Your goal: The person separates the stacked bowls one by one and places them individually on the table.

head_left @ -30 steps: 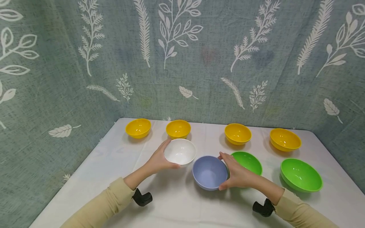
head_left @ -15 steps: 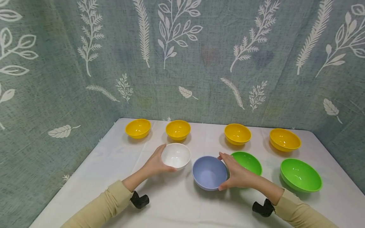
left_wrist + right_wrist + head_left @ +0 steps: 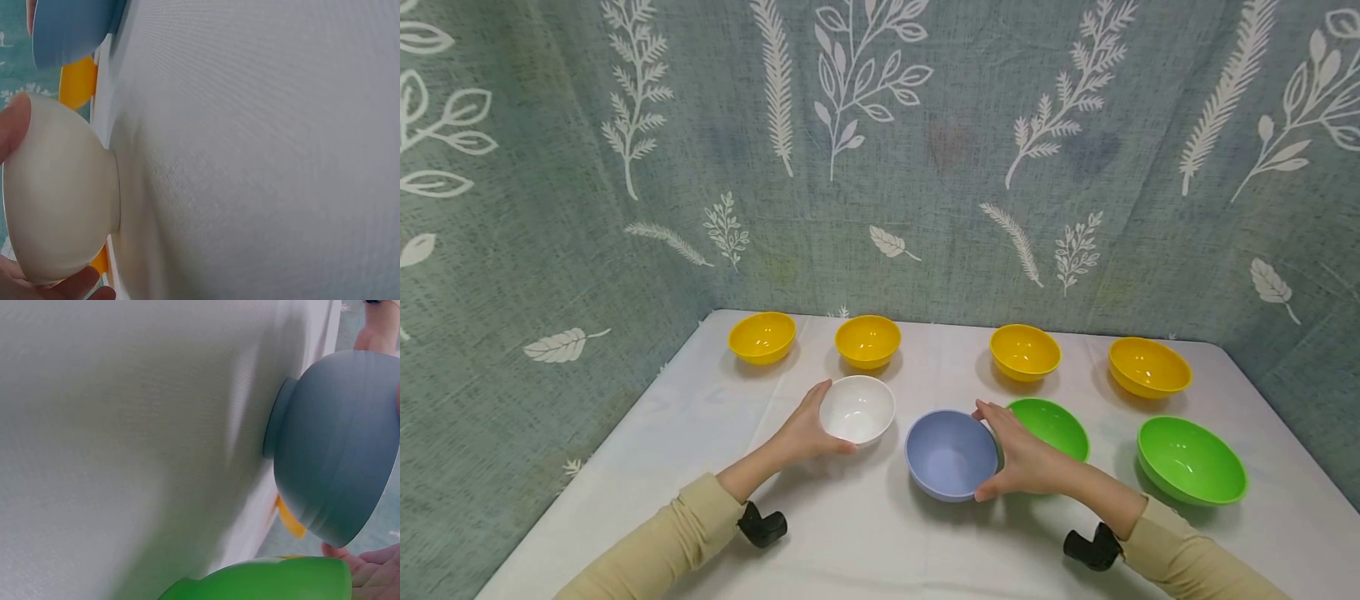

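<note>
A white bowl [image 3: 857,410] stands upright left of the middle, its foot right at the cloth in the left wrist view. My left hand [image 3: 808,432] grips it from the left, thumb on the near side and fingers on the far side. To its right is a periwinkle-blue bowl [image 3: 951,456], upright and close to the table. My right hand [image 3: 1021,457] holds that bowl by its right side, with the thumb near and the fingers at the far rim. Partly behind the right hand sits a green bowl [image 3: 1054,427].
Several yellow bowls line the back of the white-covered table [image 3: 865,542], including one [image 3: 868,342] just beyond the white bowl and another [image 3: 1150,367] at far right. A second green bowl [image 3: 1191,461] stands at the right. Leaf-patterned curtain [image 3: 955,217] encloses the back and sides.
My left hand has brought the white bowl leftward and down, away from the blue bowl and the yellow bowl it overlapped. The right hand and blue bowl look unmoved.
</note>
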Motion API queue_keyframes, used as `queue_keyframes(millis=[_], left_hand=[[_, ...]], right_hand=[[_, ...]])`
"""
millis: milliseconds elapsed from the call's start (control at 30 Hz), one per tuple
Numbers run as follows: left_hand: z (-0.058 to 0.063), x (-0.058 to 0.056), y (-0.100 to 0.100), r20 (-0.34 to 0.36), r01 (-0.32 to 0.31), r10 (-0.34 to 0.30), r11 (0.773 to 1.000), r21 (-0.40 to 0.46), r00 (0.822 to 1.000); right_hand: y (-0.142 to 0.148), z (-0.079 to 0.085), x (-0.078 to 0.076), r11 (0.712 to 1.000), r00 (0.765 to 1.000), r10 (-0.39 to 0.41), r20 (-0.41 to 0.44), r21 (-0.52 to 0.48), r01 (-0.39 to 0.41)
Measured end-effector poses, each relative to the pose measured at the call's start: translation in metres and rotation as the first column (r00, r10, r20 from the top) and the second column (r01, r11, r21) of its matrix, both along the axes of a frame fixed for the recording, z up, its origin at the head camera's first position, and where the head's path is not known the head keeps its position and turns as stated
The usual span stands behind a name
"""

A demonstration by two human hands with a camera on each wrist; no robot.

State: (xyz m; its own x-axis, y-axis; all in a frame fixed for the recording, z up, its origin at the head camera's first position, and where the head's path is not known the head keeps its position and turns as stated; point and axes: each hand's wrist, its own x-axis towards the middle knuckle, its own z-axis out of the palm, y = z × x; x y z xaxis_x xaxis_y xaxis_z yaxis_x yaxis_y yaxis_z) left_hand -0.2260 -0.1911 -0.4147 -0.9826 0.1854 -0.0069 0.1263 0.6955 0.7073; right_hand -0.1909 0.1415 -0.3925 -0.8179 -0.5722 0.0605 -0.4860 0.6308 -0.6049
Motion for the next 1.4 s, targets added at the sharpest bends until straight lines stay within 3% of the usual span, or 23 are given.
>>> queue_keyframes(millis=[600,833,967,1133,1400], left_hand=[[0.0,0.0,-0.002,0.069,0.031,-0.033,0.999,0.03,0.997],[0.001,0.004,-0.002,0.043,0.003,-0.003,1.0,0.006,0.999],[0.009,0.003,-0.008,0.035,-0.006,0.005,1.0,0.009,0.999],[0.027,0.006,-0.015,0.01,-0.024,0.023,0.996,0.086,1.0],[0.041,0.014,-0.012,-0.048,0.046,-0.038,0.98,0.192,0.998]], right_hand=[[-0.001,0.002,0.001,1.0,1.0,-0.006,-0.001,0.01,0.006],[0.0,0.001,0.001,1.0,1.0,-0.012,0.003,0.008,0.012],[0.0,0.001,0.0,1.0,1.0,-0.014,0.016,0.007,0.014],[-0.001,0.0,0.0,1.0,1.0,-0.014,0.02,0.003,0.014],[0.001,-0.001,0.0,1.0,1.0,-0.012,0.019,0.004,0.011]])
